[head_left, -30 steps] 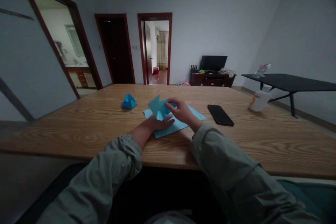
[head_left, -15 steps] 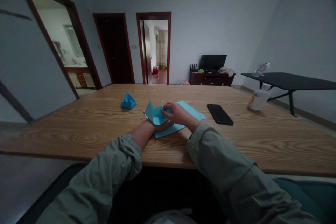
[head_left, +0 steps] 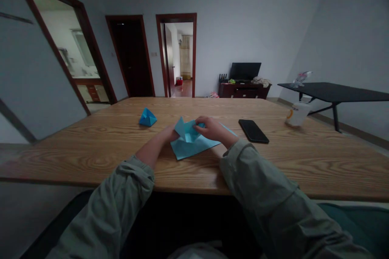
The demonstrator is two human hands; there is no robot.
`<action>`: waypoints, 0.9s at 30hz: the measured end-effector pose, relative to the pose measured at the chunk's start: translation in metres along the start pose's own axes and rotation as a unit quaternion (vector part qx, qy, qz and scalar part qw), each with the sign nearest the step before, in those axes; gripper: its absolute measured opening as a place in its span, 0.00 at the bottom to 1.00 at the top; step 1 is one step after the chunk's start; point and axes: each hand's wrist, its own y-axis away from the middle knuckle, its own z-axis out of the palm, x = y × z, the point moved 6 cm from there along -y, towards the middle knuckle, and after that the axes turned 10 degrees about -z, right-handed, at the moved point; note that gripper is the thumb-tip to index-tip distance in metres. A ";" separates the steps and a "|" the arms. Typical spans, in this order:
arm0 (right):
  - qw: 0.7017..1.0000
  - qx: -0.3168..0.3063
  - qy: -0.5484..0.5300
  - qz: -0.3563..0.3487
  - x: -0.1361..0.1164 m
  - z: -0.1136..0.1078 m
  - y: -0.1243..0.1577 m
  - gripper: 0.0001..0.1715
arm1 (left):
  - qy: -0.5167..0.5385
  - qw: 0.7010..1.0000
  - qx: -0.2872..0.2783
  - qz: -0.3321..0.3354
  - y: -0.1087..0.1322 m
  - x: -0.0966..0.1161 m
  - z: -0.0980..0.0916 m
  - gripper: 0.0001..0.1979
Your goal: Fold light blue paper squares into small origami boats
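A light blue folded paper [head_left: 191,134] with raised, box-like sides stands over a flat light blue sheet [head_left: 190,150] on the wooden table. My right hand [head_left: 209,126] pinches the right side of the folded paper. My left hand [head_left: 172,131] is at its left side, with the fingers mostly hidden behind the raised paper flap. A darker blue folded paper piece [head_left: 148,117] sits apart to the left.
A black phone [head_left: 253,131] lies on the table [head_left: 121,151] to the right. Farther right stands a white cup [head_left: 298,114]. Beyond are a black table [head_left: 337,91] and a low cabinet with a screen [head_left: 245,71].
My left hand has moved from below the folded paper to its left side. The folded paper and my right hand have shifted slightly right. More of the flat sheet's near left part shows.
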 end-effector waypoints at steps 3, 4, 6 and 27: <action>0.999 0.011 0.027 0.033 0.019 -0.004 0.005 0.11 | 0.064 0.996 0.014 -0.055 0.000 -0.008 -0.015 0.19; 0.999 0.010 0.031 0.040 0.023 -0.004 0.006 0.11 | 0.089 0.994 0.017 -0.058 0.001 -0.008 -0.018 0.21; 0.998 0.008 0.028 0.049 0.029 -0.003 0.007 0.11 | 0.113 0.993 0.008 -0.033 0.004 -0.002 -0.017 0.23; 0.995 0.019 -0.098 0.007 0.037 0.007 0.010 0.09 | -0.066 0.995 -0.065 0.047 0.025 0.029 0.002 0.18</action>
